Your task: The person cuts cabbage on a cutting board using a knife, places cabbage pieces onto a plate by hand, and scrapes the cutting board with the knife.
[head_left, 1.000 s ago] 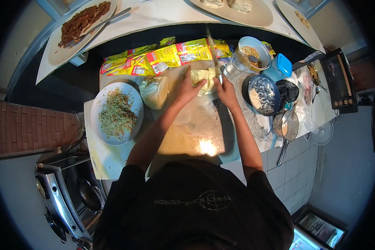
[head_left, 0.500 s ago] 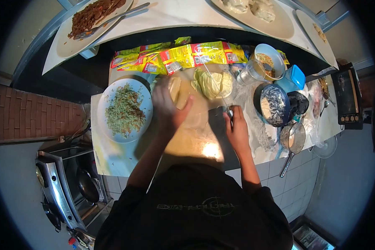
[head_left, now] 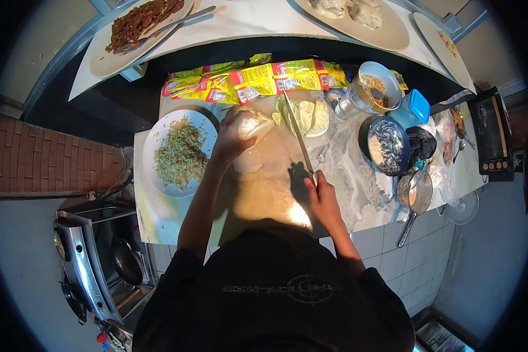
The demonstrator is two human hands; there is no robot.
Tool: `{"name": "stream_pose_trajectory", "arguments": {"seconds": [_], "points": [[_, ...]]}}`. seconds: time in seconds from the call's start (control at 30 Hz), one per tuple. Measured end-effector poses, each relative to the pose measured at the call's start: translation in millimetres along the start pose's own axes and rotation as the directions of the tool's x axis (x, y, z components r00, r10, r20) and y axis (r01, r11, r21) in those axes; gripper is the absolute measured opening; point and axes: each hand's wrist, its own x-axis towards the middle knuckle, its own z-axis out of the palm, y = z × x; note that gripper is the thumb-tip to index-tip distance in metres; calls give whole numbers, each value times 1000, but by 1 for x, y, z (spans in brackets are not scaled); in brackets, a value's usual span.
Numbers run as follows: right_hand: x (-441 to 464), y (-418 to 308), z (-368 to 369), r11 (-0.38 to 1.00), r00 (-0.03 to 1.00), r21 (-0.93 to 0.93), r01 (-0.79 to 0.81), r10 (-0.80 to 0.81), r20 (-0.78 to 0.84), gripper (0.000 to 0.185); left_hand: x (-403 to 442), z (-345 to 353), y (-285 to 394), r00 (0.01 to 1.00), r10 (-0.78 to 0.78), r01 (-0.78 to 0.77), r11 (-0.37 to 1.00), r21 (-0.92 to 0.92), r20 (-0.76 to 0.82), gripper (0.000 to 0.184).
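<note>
My left hand is closed round a pale cabbage piece at the far part of the cutting board. A long kitchen knife is in my right hand, its fingers wrapped round the handle. The blade points away from me and slants left, apart from the piece in my left hand. Beyond the blade, partly crossed by it, lies another cabbage piece. A white plate heaped with shredded vegetables stands left of my left hand.
Yellow and red packets line the back. To the right stand a blue-lidded container, a dark bowl with white residue and a small saucepan. A raised shelf carries plates of food. A stove is at lower left.
My left hand, blurred with its thumb spread before, has closed round the cabbage piece. My right hand has come nearer to me and slightly left, bringing the knife with it.
</note>
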Motion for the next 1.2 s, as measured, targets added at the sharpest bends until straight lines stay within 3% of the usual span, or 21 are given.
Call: {"name": "stream_pose_trajectory", "arguments": {"seconds": [0.07, 0.17, 0.2, 0.27, 0.5, 0.6, 0.8, 0.93, 1.2], "points": [[-3, -4, 3, 998, 998, -6, -58, 58, 34, 31, -1, 0, 1, 976, 188, -181, 981, -73, 106, 67], [-5, -7, 13, 999, 1000, 38, -12, 11, 18, 28, -9, 15, 8, 953, 296, -282, 946, -160, 67, 74], [-4, -8, 17, 996, 998, 80, 24, -28, 48, 26, -14, 17, 13, 975, 203, -182, 963, -197, 91, 78], [-1, -4, 29, 983, 987, 103, 153, -157, 32, 22, -18, 25, 13, 979, 197, -187, 969, -159, 49, 78], [12, -7, 52, 992, 990, -29, 120, -117, 84, 20, -40, 35, 13, 989, 127, -133, 987, -94, -72, 82], [14, -8, 55, 988, 986, -43, 147, -142, 90, 21, -48, 34, 15, 997, 58, -63, 990, -125, -47, 79], [12, -11, 61, 984, 988, -104, 145, -139, 65, 21, -51, 31, 14, 996, 81, -82, 993, -79, -21, 74], [10, -10, 63, 985, 989, -100, 143, -139, 39, 21, -51, 33, 12, 998, 54, -56, 986, -156, -15, 73], [13, -11, 63, 982, 991, -137, 131, -124, 53, 22, -54, 39, 13, 997, 51, -55, 996, -75, -65, 71]]}}
